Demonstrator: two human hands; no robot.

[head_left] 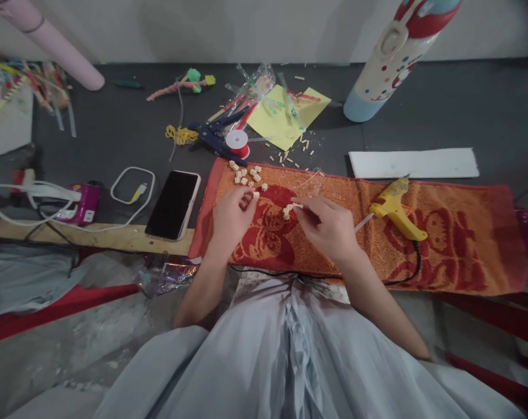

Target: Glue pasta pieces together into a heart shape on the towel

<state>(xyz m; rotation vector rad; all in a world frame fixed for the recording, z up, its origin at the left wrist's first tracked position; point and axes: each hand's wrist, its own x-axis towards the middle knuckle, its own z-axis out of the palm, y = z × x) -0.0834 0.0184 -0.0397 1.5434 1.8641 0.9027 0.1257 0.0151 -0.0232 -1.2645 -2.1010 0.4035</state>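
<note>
right hand (329,224) pinching pale beaded piece (289,210), left hand (235,212) loosely curled

Dark counter (298,131) against a pale wall (255,29)
Below the counter's near edge, grey floor (110,349) and red bars (93,295).

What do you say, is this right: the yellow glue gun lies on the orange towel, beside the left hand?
Wrong hand: the head view shows the yellow glue gun on the orange towel, but beside the right hand.
</note>
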